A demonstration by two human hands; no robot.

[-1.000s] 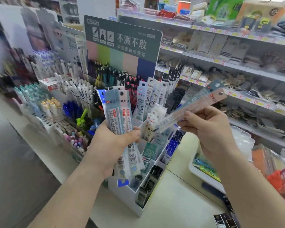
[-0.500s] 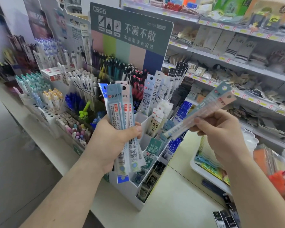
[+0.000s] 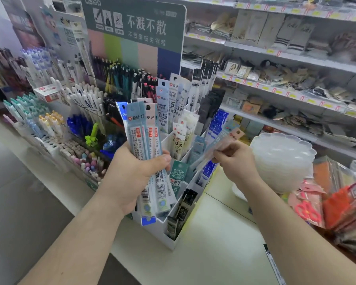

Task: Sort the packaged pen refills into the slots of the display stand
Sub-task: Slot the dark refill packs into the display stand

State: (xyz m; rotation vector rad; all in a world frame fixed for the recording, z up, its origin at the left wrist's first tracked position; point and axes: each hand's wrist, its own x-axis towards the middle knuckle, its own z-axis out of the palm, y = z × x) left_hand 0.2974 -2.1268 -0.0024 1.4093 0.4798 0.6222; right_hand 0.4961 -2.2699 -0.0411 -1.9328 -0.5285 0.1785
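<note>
The left hand point(image 3: 132, 177) grips a fan of refill packs point(image 3: 146, 153) upright, thumb across their fronts, in front of the white stand point(image 3: 173, 239). A loose thumb could let the outer packs slide out and drop onto the counter point(image 3: 214, 254) or into the wrong slot. Their headers show a red heart logo with 爱好, and barcodes sit near the lower ends.

Behind them, the green sign point(image 3: 136, 23) reads 不溅不散. Packs already standing in the slots point(image 3: 164, 108) carry "GR7906" and "0.5"; a lower green one seems to read "GR7577", though it is small.

The right hand point(image 3: 236, 161) pinches a few packs point(image 3: 216, 149), tilted with the lower ends toward the stand's right-side slots. Their print is blurred, so the type could be misread and filed with the wrong kind; coming in at that slant, the ends could also catch a divider and bend.
</note>
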